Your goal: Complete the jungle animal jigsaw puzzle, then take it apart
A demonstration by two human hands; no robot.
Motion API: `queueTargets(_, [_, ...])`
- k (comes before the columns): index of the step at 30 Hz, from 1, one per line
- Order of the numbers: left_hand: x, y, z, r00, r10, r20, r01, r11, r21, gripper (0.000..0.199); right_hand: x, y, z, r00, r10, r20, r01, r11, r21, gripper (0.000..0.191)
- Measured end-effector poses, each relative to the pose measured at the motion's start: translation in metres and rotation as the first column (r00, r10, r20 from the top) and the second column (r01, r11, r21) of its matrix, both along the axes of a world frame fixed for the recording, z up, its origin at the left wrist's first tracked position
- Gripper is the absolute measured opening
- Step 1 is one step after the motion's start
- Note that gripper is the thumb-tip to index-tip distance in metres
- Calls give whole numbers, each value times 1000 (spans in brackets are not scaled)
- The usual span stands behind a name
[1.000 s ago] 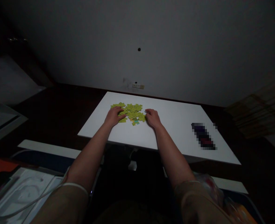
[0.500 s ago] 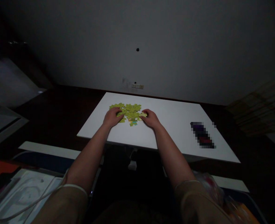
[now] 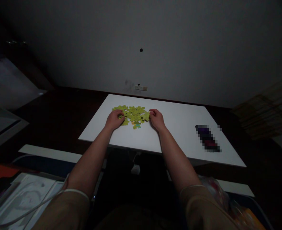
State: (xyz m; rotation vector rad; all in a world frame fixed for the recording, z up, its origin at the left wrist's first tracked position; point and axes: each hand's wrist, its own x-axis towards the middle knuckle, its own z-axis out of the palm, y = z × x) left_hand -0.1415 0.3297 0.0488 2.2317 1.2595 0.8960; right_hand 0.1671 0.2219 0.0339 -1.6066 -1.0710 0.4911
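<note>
A loose heap of green jigsaw puzzle pieces (image 3: 134, 111) lies on the left half of the white table (image 3: 174, 127). My right hand (image 3: 157, 119), at the heap's right edge, pinches one green puzzle piece (image 3: 146, 116) between thumb and fingers, tilted up. At the left side of the heap rests my left hand (image 3: 114, 119), thumb and fingers apart, touching pieces there; its fingertips are partly hidden among them. Nearer to me, a few pieces with orange and blue print (image 3: 136, 124) show between the two hands.
A pixelated dark object (image 3: 208, 138) lies on the table's right side. Wall sockets (image 3: 141, 88) are behind the table. Below left is a white box (image 3: 26, 195) with a cable across it; plastic bags (image 3: 217, 193) sit low on the right.
My right hand has shifted slightly right and up, and the piece in it has turned from its pale side to a green face. My left hand has barely moved.
</note>
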Motion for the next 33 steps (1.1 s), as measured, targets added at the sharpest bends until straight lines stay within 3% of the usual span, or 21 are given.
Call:
queueTargets(6, [-1,0,-1,998,21,59,-20,1000,-11,23,-3,-4,5,998,-63,5,63,998,3,64])
queueTargets(12, [-1,4,-2,992,72,104,-69,997,-28,39,-2,-9,4,980,-71,187,83,995,-59,42])
queueTargets(16, [-1,0,6,993,81,85,-80,997,-13,42,-5,-10,1,941,-32,336,56,996,-64,27])
queueTargets(21, [-9,-48,15,1000,26,-4,-25,996,81,37,-7,-8,-2,923,-7,384,27,998,-49,22])
queueTargets(23, [-15,-78,14,982,-20,-188,47,989,141,41,-7,-7,-3,929,-7,371,27,998,-48,21])
queueTargets(26, [-25,-115,8,939,5,-344,46,989,139,45,-7,-5,-4,928,1,374,23,998,-58,21])
queueTargets(33, [-30,-147,2,946,-19,-322,53,994,96,49,-6,-5,-4,936,-6,352,27,998,-55,22])
